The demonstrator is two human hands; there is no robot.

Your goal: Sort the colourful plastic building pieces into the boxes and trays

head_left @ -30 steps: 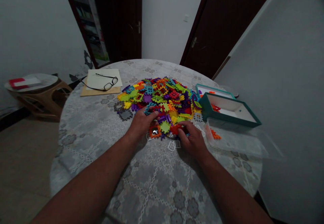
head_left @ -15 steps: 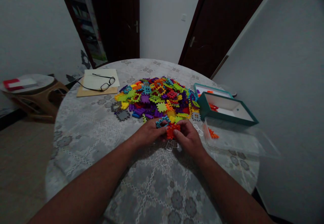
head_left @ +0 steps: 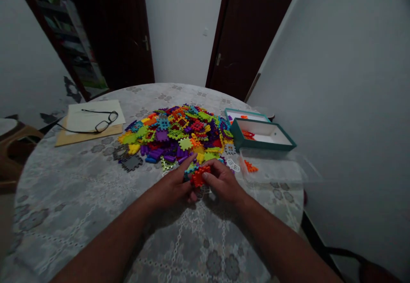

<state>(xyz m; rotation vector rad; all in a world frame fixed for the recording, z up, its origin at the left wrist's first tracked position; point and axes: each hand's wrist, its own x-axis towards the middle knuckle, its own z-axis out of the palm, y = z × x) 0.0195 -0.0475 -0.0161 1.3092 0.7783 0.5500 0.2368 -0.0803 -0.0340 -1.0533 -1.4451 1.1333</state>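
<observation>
In the head view my right hand (head_left: 226,183) pinches a red notched building tile (head_left: 200,176), thumb on its face. Close on its left, my left hand (head_left: 174,185) has its thumb by the red tile's edge and its index finger stretched forward. Between those fingers a blue building tile (head_left: 189,171) shows in part, behind the red one; whether the two tiles are joined I cannot tell. Just beyond both hands lies a heap of colourful building tiles (head_left: 176,134). A white lattice piece (head_left: 203,192) lies on the table under my hands.
A green box (head_left: 265,146) and its lid (head_left: 256,116) stand at the right, beside a clear plastic tray (head_left: 272,174) with orange pieces. Eyeglasses (head_left: 102,125) rest on paper and a board (head_left: 89,138) at the left. The round table (head_left: 96,214) has a patterned cloth.
The view has swung to the right, so everything sits further left. My left index finger has straightened forward, and the red tile has tilted. It stays in my right hand.
</observation>
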